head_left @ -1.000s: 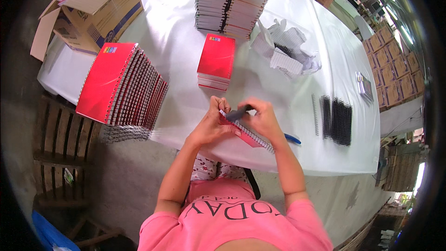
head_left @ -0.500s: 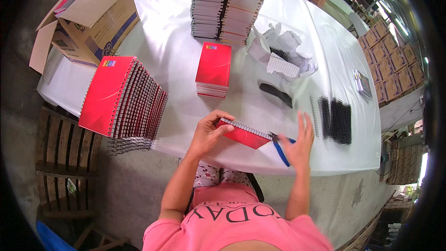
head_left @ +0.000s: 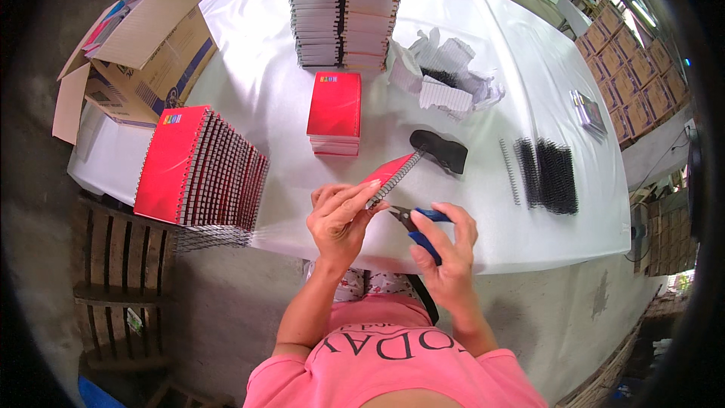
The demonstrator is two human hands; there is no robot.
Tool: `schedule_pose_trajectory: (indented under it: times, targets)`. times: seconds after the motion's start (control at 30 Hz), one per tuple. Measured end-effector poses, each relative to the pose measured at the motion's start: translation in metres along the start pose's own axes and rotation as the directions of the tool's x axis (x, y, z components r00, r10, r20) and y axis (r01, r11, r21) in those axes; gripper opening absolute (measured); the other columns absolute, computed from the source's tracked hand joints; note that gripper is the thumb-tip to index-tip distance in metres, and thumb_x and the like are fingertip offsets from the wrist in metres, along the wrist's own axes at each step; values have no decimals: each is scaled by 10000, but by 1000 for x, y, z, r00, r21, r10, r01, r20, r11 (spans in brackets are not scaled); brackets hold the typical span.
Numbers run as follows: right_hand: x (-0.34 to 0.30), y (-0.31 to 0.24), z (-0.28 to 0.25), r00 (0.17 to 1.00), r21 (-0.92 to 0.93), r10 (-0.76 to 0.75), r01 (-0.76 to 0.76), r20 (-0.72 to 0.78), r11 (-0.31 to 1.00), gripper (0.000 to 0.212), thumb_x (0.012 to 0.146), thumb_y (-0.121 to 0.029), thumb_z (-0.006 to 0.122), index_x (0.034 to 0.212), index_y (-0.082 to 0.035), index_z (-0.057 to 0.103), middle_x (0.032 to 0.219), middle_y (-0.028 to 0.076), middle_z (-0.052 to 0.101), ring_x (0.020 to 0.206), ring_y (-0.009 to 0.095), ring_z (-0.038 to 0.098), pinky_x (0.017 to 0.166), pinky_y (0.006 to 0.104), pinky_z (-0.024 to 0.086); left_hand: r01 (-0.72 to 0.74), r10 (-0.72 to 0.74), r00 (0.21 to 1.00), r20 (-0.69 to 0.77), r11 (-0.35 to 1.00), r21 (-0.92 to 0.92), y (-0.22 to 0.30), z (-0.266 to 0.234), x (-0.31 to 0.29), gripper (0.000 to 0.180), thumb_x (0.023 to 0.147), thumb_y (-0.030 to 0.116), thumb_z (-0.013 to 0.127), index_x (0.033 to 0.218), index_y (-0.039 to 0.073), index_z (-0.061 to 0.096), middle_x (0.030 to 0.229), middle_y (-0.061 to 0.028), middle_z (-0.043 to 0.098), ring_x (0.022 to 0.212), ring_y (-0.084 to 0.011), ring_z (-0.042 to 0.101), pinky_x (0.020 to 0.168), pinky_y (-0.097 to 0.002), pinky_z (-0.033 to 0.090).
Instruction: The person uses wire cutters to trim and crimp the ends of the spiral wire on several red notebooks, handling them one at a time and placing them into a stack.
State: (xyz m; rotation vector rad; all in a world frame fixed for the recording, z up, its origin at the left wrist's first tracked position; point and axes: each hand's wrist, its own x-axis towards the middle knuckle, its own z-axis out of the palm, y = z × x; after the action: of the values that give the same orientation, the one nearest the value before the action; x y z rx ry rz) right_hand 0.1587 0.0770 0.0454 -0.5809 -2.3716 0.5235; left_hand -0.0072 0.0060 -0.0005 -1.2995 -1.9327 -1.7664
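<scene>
My left hand (head_left: 337,219) grips a red spiral notebook (head_left: 396,171) by its near end, fingers closed around it. The notebook is tilted, its far end pointing up and to the right, with the wire coil along its right side. My right hand (head_left: 451,257) holds blue-handled cutting pliers (head_left: 403,217), their handles spread. The dark jaws are close to the coil's near end, beside my left fingertips; whether they touch the wire I cannot tell. Just beyond the notebook lies a black curved piece (head_left: 444,153) on the table.
A short stack of red notebooks (head_left: 334,109) stands ahead, with tall stacks of bound books (head_left: 343,15) behind. Coil-bound red notebooks (head_left: 175,166) are piled left, near an open carton (head_left: 151,60). Black coils (head_left: 555,175) lie right; crumpled paper (head_left: 445,98) sits farther back on the white-covered table (head_left: 483,238).
The notebook has swung from pointing right to pointing away up-right. The pliers have moved left, from the notebook's right end to its end by my left fingers.
</scene>
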Motion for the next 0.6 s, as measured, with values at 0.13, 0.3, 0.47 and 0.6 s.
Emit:
schedule_pose_trajectory:
  times: [0.13,0.3,0.47,0.6]
  targets:
    - [6,-3,7,999,28,-28,27,31,999,379,842,-293,642,1206,-191,619,1198,127,494,1098,298,461,966,436,292,-30,30,999,-24,999,32,0,-3,0,450,583,11,786,1018,107,718,907,-34,714,776,-174,618,752,-275,400]
    - [5,-3,12,995,114,-21,10,100,993,365,866,-283,622,1214,-172,606,1129,127,535,1023,290,509,871,423,379,-63,65,997,-33,996,63,3,-5,0,441,579,-25,778,995,109,723,895,-32,712,763,-171,612,744,-272,395]
    - [-4,8,13,677,665,180,-735,713,130,381,966,-328,496,1282,-114,501,1006,112,600,824,215,597,667,328,494,-114,118,990,-74,992,55,0,2,-6,442,576,-54,774,986,101,721,871,-30,710,724,-175,581,723,-285,411]
    - [-7,8,22,655,654,89,-717,750,-240,399,980,-339,447,1285,-83,476,1030,130,601,879,234,610,730,353,502,-110,108,986,-124,994,-8,-1,8,-5,403,640,-30,776,1023,67,695,900,-54,700,740,-164,584,724,-273,443]
